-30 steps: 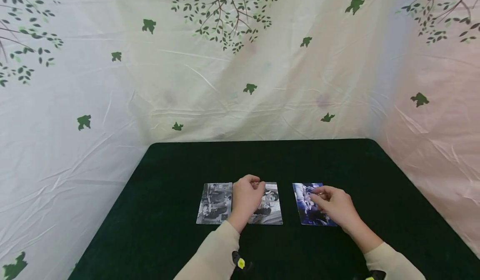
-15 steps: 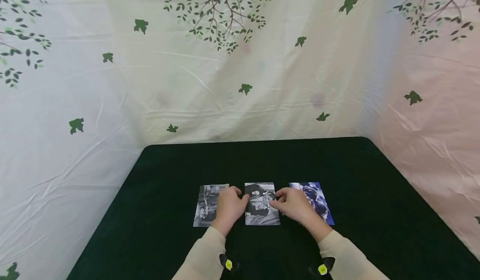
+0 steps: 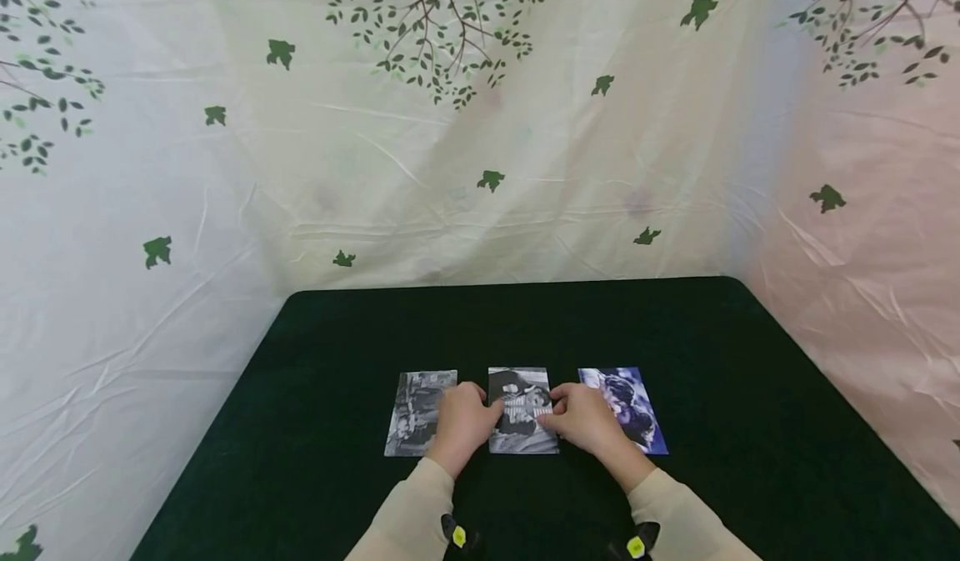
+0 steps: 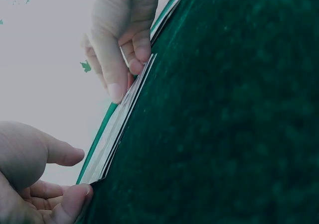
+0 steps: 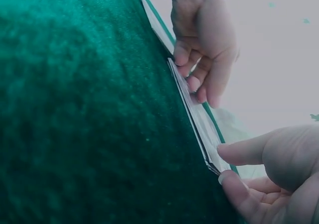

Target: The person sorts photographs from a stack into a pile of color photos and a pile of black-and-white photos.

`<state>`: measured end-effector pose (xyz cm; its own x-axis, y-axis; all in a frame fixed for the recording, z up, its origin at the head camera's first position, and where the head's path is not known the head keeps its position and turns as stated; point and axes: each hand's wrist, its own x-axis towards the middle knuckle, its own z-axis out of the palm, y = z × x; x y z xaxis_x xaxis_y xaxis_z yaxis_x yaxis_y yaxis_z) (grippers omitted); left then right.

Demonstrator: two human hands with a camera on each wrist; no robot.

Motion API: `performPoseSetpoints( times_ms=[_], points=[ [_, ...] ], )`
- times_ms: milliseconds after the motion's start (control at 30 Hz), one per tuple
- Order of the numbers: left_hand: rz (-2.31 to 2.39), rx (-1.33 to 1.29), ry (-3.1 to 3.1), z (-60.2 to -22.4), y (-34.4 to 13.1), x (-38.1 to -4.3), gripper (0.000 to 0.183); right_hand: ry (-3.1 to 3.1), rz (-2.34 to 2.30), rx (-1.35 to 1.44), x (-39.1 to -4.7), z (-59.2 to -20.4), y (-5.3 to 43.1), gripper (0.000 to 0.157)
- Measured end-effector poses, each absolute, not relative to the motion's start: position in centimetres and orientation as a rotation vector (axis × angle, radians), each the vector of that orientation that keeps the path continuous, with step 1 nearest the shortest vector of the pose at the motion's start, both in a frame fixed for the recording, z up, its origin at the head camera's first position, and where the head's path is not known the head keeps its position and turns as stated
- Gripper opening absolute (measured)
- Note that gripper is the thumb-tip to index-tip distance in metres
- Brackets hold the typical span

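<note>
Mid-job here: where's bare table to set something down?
Bare table lies left of the left photo, right of the blue photo, and behind the row toward the curtain. A smaller patch sits in front of the middle photo, between the sleeves. Crowded: beside that photo, where the left hand and right hand cover part of each gap.

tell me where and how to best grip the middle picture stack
Probably grip the middle picture stack by its side edges, left hand from the left, right hand from the right. It lies flat and thin, with layered edges in the wrist views, so the sides look the handiest hold, and gaps separate it from the gray picture and the blue picture.
</note>
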<state>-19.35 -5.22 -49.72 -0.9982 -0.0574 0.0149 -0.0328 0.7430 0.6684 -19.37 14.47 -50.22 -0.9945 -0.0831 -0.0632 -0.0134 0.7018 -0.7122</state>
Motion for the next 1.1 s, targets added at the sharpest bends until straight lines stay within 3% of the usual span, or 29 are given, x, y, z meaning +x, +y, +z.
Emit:
performPoseSetpoints(
  times_ms=[300, 667, 1100],
  points=[
    [-1.13, 0.03, -2.877, -49.72, -5.24, -19.21, 0.027, 2.885, -1.145, -0.092, -19.46, -50.51, 13.72, 0.042],
    [-1.131, 0.077, -2.873, -49.84, -5.2, -19.51, 0.042, 2.892, -1.125, -0.071, -19.48, -50.32, 13.67, 0.043],
    [-1.41, 0.138, -2.816, -50.22, -5.92, -19.98, 0.036, 2.883, -1.123, -0.026, -19.43, -50.46, 13.42, 0.044]
  ],
)
